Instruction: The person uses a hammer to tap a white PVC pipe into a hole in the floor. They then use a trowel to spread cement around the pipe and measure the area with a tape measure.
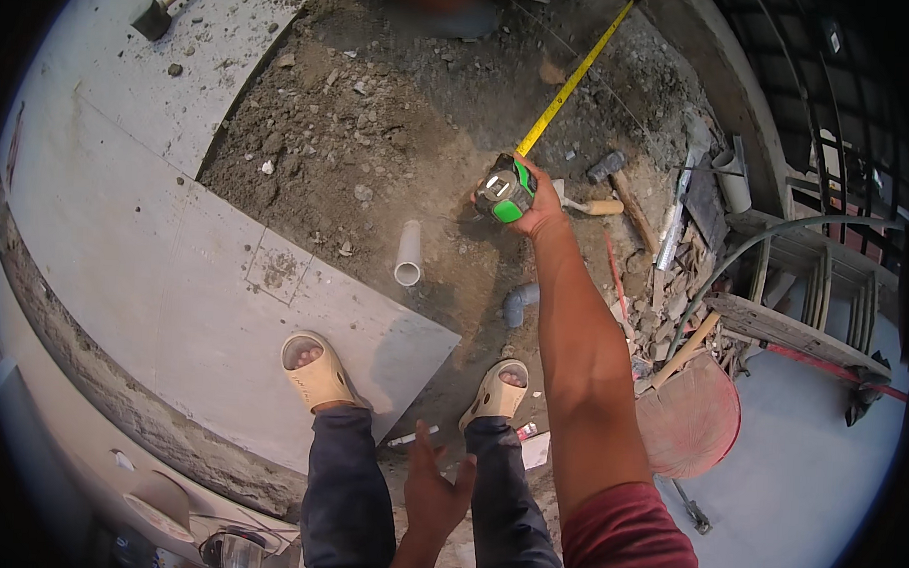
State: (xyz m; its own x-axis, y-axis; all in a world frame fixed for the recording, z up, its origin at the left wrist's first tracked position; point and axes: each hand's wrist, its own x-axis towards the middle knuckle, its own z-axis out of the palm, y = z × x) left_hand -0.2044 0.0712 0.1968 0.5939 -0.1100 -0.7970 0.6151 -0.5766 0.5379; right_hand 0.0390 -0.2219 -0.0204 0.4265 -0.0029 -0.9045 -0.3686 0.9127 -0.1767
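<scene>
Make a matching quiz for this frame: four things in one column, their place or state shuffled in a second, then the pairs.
Things:
1. tape measure
2. white pipe
3. left hand
4. hammer

Places or states:
A. lying on the grey slab, far left
B. open and empty, between the legs
C. held in the right hand, yellow blade run out across the dirt
D. sticking up out of the dirt beside the slab edge

Pairs: 1-C, 2-D, 3-B, 4-A

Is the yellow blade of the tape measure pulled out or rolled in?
Pulled out: the yellow blade runs from the green case in the right hand across the dirt.
</scene>
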